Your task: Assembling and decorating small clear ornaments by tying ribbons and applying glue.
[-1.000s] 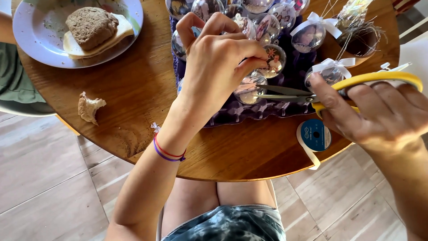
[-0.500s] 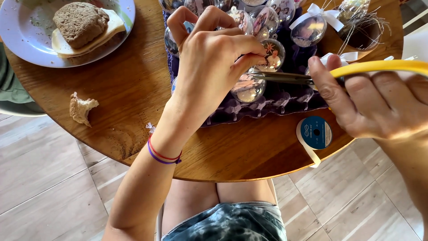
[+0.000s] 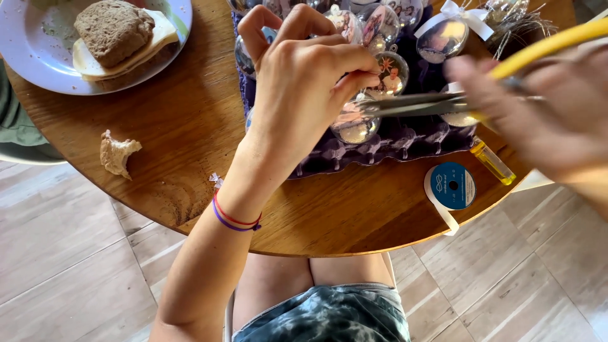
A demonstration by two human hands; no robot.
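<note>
My left hand (image 3: 304,82) hovers over a purple egg-type tray (image 3: 386,142) full of clear glass ornament balls, its fingertips pinched together just above one ball (image 3: 354,123). What it pinches is too small to make out. My right hand (image 3: 544,114), blurred, grips yellow-handled scissors (image 3: 437,104) whose metal blades point left and reach the left fingertips. Other clear balls (image 3: 392,73) with pictures inside sit in the tray, one with a white ribbon bow (image 3: 453,16).
A round wooden table (image 3: 190,126) carries a white plate (image 3: 38,63) with brown bread on a cheese slice, a torn bread piece (image 3: 117,153), a blue ribbon spool (image 3: 451,187) with a loose white tail and a small yellow tube (image 3: 494,163). Tiled floor lies below.
My right hand and the scissors have moved left and up, bringing the blades to my left fingertips. The view has shifted closer over the table.
</note>
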